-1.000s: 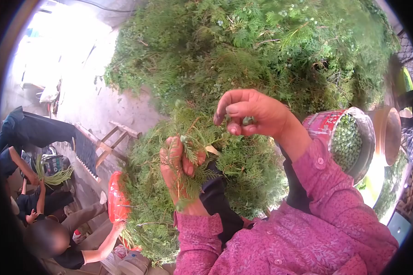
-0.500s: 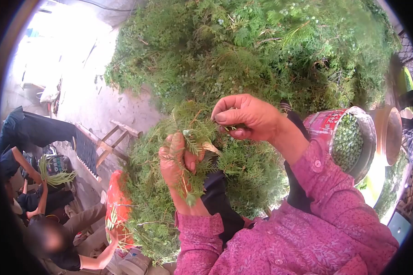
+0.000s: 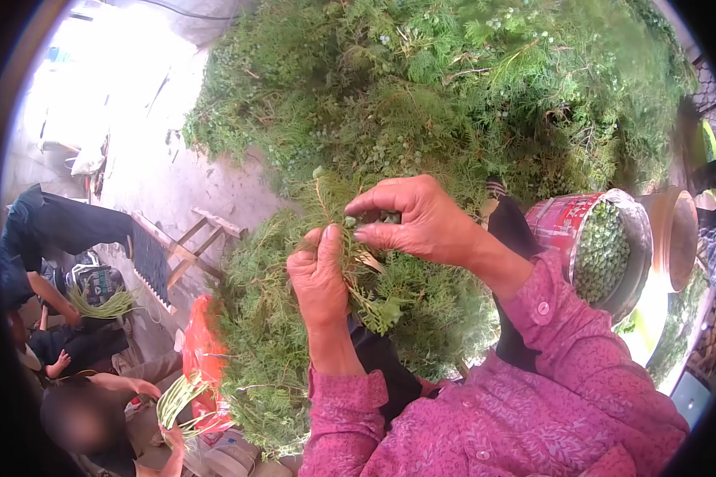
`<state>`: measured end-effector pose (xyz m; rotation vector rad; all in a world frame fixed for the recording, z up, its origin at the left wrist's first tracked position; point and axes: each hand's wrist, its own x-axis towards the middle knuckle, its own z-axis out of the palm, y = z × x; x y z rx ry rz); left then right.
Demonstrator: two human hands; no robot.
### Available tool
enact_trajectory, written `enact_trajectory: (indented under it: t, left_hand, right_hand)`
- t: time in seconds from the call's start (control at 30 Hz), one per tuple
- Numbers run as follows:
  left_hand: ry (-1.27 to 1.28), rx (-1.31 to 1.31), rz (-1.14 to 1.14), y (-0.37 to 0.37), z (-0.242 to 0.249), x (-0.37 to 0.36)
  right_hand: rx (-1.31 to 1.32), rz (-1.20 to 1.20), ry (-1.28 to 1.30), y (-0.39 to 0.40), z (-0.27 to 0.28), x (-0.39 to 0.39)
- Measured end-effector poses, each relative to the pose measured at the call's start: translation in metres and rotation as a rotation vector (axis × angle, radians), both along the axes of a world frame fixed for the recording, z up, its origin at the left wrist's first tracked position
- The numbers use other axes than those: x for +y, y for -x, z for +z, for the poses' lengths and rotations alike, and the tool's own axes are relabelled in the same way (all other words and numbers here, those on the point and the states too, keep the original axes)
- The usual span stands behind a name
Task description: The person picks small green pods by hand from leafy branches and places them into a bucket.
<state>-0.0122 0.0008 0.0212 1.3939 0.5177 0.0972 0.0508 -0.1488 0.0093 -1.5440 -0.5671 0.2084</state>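
My left hand pinches a leafy cypress sprig between thumb and fingers. Its feathery green tips stick out above and below the grip. Close by on the right, my right hand has thumb and forefinger closing around a small green cone at the sprig. More small green cones show in the curl of its fingers. Cut cypress branches lie in a heap over and around my lap, under both hands.
A large pile of cypress branches rises in front. On the right, a red metal bucket holds many green cones, beside a brownish container. At left are a wooden stool, an orange plastic bag and people handling long green beans.
My right hand has moved left and down to meet the left hand at the sprig. The left hand has turned, thumb up. At lower left, a person has lifted a bunch of beans.
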Motion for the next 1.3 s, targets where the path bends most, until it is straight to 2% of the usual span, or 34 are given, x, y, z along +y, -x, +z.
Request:
enact_trajectory:
  t: [0.13, 0.2, 0.23, 0.3, 0.4, 0.43, 0.5, 0.57, 0.63, 0.67, 0.73, 0.8, 0.87, 0.93, 1.03, 1.1, 1.17, 1.23, 1.3]
  left_hand:
    - [-0.069, 0.011, -0.079, 0.002, -0.004, 0.000]
    - [-0.085, 0.007, -0.111, 0.003, -0.005, 0.000]
    - [-0.067, 0.013, -0.102, 0.003, 0.000, -0.004]
    - [-0.048, 0.017, -0.088, 0.003, 0.002, -0.006]
    - [-0.031, -0.013, -0.054, 0.007, 0.000, -0.002]
    - [-0.021, -0.033, -0.104, 0.009, 0.000, 0.001]
    - [-0.009, -0.055, -0.149, 0.012, 0.003, 0.003]
    - [0.033, -0.084, -0.214, 0.014, 0.012, 0.000]
    - [0.077, -0.072, -0.248, 0.017, 0.013, 0.003]
    - [0.120, -0.059, -0.281, 0.018, 0.013, 0.003]
    - [0.149, -0.048, -0.256, 0.020, 0.015, 0.000]
    - [0.176, -0.035, -0.230, 0.020, 0.016, -0.001]
    - [0.200, -0.004, -0.308, 0.021, 0.014, 0.000]
    - [0.219, 0.008, -0.293, 0.026, 0.014, -0.005]
    - [0.233, -0.005, -0.233, 0.042, 0.008, -0.010]
    - [0.160, 0.059, -0.461, 0.054, 0.016, -0.006]
    - [0.176, 0.020, -0.440, 0.073, 0.028, -0.009]
    - [0.102, 0.033, -0.532, 0.091, 0.041, -0.004]
    - [0.041, 0.028, -0.519, 0.112, 0.054, -0.003]
  right_hand:
    - [-0.085, 0.000, 0.154, 0.000, 0.002, -0.003]
    - [0.124, -0.027, 0.069, 0.003, 0.004, 0.000]
    - [0.124, -0.026, 0.069, 0.003, 0.005, -0.001]
    - [0.375, -0.045, -0.057, 0.003, 0.007, -0.002]
    - [0.520, -0.150, -0.149, -0.014, 0.004, -0.015]
    - [0.517, -0.149, -0.147, -0.019, 0.002, -0.021]
    - [0.841, -0.022, -0.672, -0.025, -0.001, -0.031]
    - [0.880, -0.027, -0.708, -0.024, 0.001, -0.029]
    - [1.006, 0.067, -0.740, -0.026, -0.001, -0.028]
    - [1.004, 0.066, -0.740, -0.026, 0.000, -0.026]
    - [1.068, 0.037, -0.539, -0.027, 0.002, -0.022]
    - [1.030, 0.100, -0.490, -0.025, 0.003, -0.021]
    - [0.996, 0.166, -0.439, -0.023, -0.001, -0.018]
    - [0.915, 0.178, -0.338, -0.021, -0.010, -0.012]
    - [0.923, 0.224, -0.317, -0.015, 0.003, -0.019]
    - [0.898, 0.273, -0.274, -0.003, -0.004, -0.022]
    - [0.845, 0.345, -0.169, 0.020, -0.013, -0.024]
    - [0.893, 0.345, -0.203, 0.048, -0.005, -0.030]
    - [1.005, 0.326, -0.551, 0.080, 0.008, -0.037]
